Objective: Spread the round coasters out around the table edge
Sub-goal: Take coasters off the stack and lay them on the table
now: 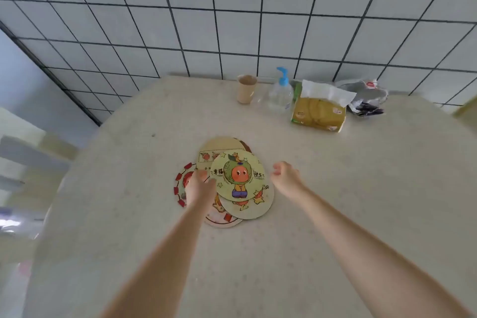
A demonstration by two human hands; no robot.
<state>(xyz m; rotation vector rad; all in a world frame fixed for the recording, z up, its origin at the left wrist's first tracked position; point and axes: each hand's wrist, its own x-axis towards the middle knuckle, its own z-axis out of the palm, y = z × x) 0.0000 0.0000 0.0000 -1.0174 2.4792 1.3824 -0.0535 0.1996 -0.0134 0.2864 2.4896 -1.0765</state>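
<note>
Round coasters (233, 178) still one overlapping pile mid tabletop (335, 188), none out at the edge. Top coaster (238, 175) shows a cartoon figure with an orange face, lying over at least four others fanned beneath. Left hand (200, 186) on the pile's left side, fingers (206, 179) curled against the top coaster's left rim; actual pinch vs plain contact can't be told, picture blurred there. Right hand (285, 175) just beside the pile's right edge, fingers loosely curled, partly open, holding nothing, apart from the coasters. At far edge along the tiled wall (232, 20): beige cup (246, 89), clear pump bottle (280, 95) with blue nozzle, yellow tissue pack (318, 113) with a sheet sticking up, crumpled plastic bag (366, 98). All well apart from the pile.
</note>
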